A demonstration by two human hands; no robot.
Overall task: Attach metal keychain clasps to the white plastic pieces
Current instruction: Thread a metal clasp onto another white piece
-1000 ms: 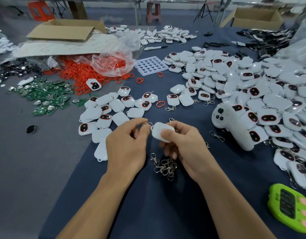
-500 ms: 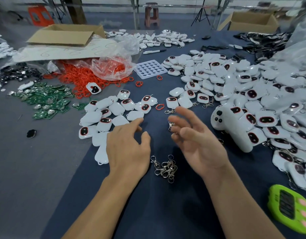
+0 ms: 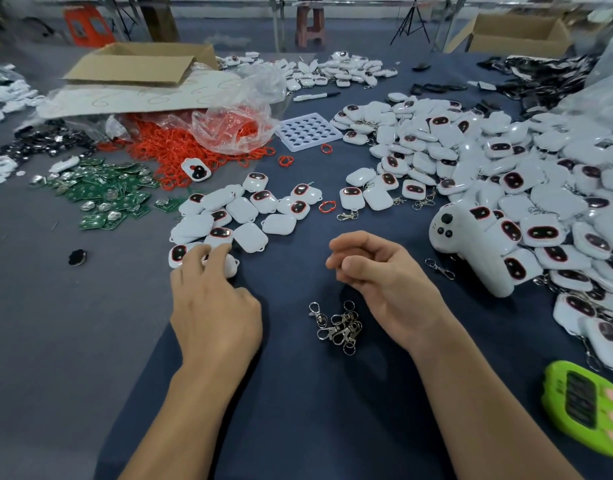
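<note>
the left hand (image 3: pixel 215 306) reaches forward, palm down, forearm low over the dark blue desk (image 3: pixel 298 410). its fingers (image 3: pixel 208 258) are spread and nearly straight, tips resting on a white rounded plastic piece (image 3: pixel 229 266) at the near edge of a small cluster of white plastic pieces (image 3: pixel 242 213), not closed round it. the right hand (image 3: pixel 384 278) hovers to the right, turned thumb-side up, fingers loosely curled and holding nothing. a heap of silver metal keychain clasps (image 3: pixel 336 325) lies on the desk between the two wrists, just beside the right hand.

A dark blue table (image 3: pixel 298 427) carries white plastic pieces (image 3: pixel 250 237), metal clasps (image 3: pixel 338 327), red rings (image 3: pixel 166 147), green boards (image 3: pixel 101 194).
</note>
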